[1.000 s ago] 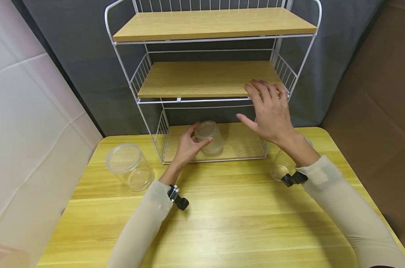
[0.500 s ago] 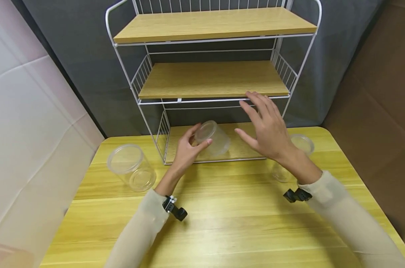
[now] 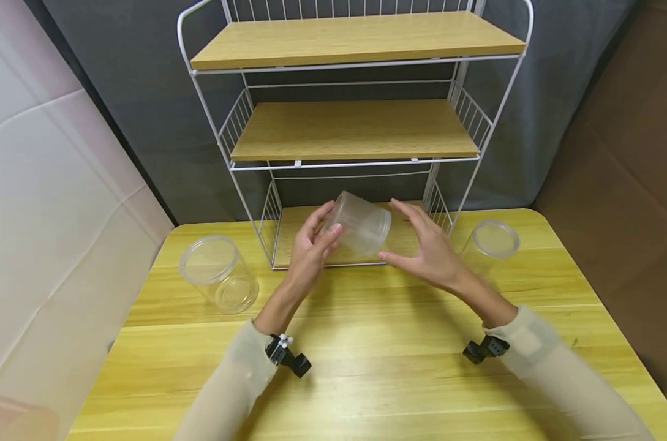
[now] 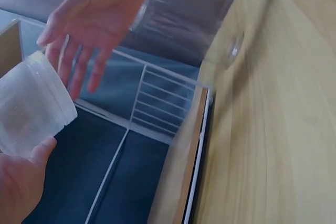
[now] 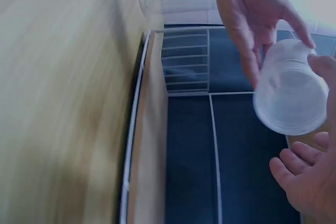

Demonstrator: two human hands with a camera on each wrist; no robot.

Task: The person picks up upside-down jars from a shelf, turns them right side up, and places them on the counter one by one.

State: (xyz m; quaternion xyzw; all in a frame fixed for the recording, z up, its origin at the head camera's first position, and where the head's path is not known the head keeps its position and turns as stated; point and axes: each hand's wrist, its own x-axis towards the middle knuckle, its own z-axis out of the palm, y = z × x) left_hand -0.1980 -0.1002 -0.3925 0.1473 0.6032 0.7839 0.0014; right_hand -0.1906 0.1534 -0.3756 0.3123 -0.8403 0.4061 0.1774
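Note:
My left hand (image 3: 309,248) grips a frosted, see-through plastic jar (image 3: 361,223) by one end, thumb in front and fingers behind. The jar is tipped on its side above the bottom shelf board (image 3: 297,245), its other end pointing right. Facing that end is my right hand (image 3: 429,251), thumb and fingers spread apart with a gap to the jar. In the right wrist view, the jar's round end (image 5: 291,98) hangs beside the spread right fingers. The left wrist view shows the jar (image 4: 34,106) between both hands, most of the left hand being out of frame.
A white wire rack with three wooden boards, including a middle board (image 3: 355,131) and top board (image 3: 355,40), stands at the table's back. A clear jar (image 3: 217,272) stands left of it; another clear jar (image 3: 493,239) stands right, partly behind the right forearm.
The left hand has tipped the jar from nearly upright onto its side, raising it slightly. The right hand has come down from the middle board's front edge to beside the jar's right end.

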